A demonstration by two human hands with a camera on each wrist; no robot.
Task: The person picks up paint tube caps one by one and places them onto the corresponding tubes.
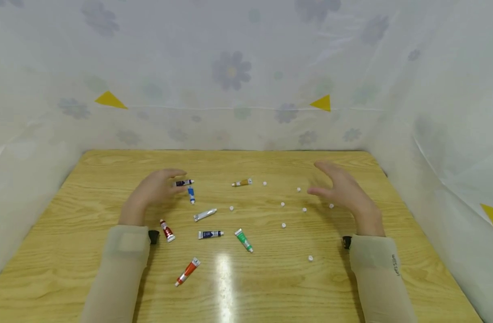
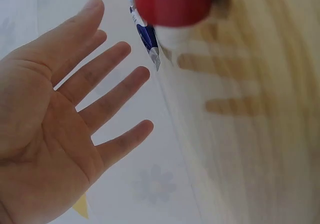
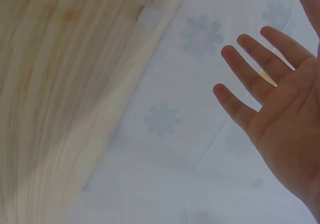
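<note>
The left hand (image 1: 155, 190) hovered with an open, empty grip beside a dark blue paint tube (image 1: 184, 182), probably light, soft, best pinched mid-body.

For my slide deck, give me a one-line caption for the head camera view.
Two open hands, left hand and right hand, hover over scattered paint tubes and white caps.
</note>
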